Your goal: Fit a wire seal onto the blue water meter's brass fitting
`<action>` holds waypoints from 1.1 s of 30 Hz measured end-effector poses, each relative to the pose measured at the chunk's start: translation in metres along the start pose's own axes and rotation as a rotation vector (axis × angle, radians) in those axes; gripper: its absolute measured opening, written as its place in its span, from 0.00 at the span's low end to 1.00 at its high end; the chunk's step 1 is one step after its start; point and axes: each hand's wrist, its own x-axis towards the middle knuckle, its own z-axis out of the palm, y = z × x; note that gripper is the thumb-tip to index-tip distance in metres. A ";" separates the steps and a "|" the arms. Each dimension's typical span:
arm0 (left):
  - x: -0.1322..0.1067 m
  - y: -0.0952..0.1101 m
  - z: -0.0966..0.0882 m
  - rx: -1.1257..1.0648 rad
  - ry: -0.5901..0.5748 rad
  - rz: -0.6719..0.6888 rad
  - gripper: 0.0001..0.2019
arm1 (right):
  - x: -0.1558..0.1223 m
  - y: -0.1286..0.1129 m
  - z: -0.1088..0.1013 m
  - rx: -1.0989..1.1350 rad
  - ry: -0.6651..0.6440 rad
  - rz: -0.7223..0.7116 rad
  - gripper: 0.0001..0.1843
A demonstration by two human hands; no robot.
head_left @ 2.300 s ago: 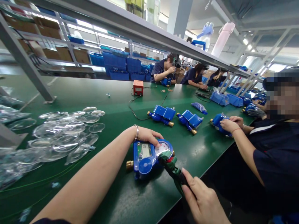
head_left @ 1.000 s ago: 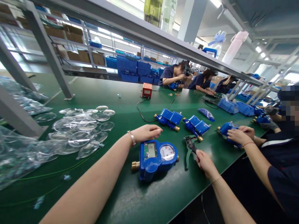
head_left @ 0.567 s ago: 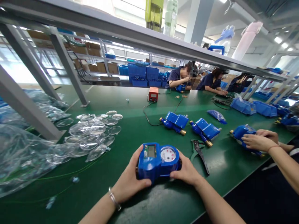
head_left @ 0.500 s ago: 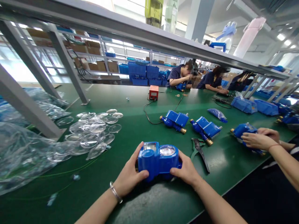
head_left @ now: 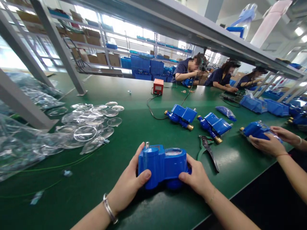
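A blue water meter [head_left: 159, 166] with a round window on its right half is gripped between both my hands at the near side of the green table. My left hand [head_left: 131, 179] closes on its left end, thumb on the front face. On the right end sits my right hand [head_left: 198, 175], its thumb also on the front and its fingers mostly hidden behind. Right of the meter lie green-handled wire strippers [head_left: 207, 151]. Farther back rest two more blue water meters [head_left: 181, 115] with brass ends, the second meter [head_left: 213, 125] closer to the strippers.
Clear plastic discs [head_left: 88, 124] are heaped at left beside plastic bags [head_left: 21, 140]. A red box [head_left: 158, 87] with a cable stands at the back. At right, a co-worker's hands [head_left: 268, 143] hold another meter [head_left: 256, 129]. A shelf beam [head_left: 168, 25] crosses overhead.
The meter in my hands has tilted, so more of its front face shows and a metal stub stands up at its top left. The view has shifted slightly.
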 end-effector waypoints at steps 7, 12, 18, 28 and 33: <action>-0.010 -0.003 -0.002 0.006 -0.032 0.111 0.52 | -0.012 0.003 -0.001 -0.110 0.021 -0.131 0.54; -0.018 0.004 -0.001 0.277 -0.039 0.320 0.58 | -0.039 0.038 -0.019 -0.750 0.401 -0.064 0.34; -0.019 0.008 0.001 0.368 -0.139 0.356 0.61 | -0.048 0.075 -0.046 -1.078 0.189 0.101 0.24; -0.034 -0.001 -0.003 0.190 -0.168 0.139 0.67 | -0.064 0.075 -0.122 -0.878 0.204 0.074 0.19; -0.031 -0.003 0.007 0.160 -0.061 0.025 0.67 | -0.083 0.040 -0.036 -0.201 0.328 0.056 0.35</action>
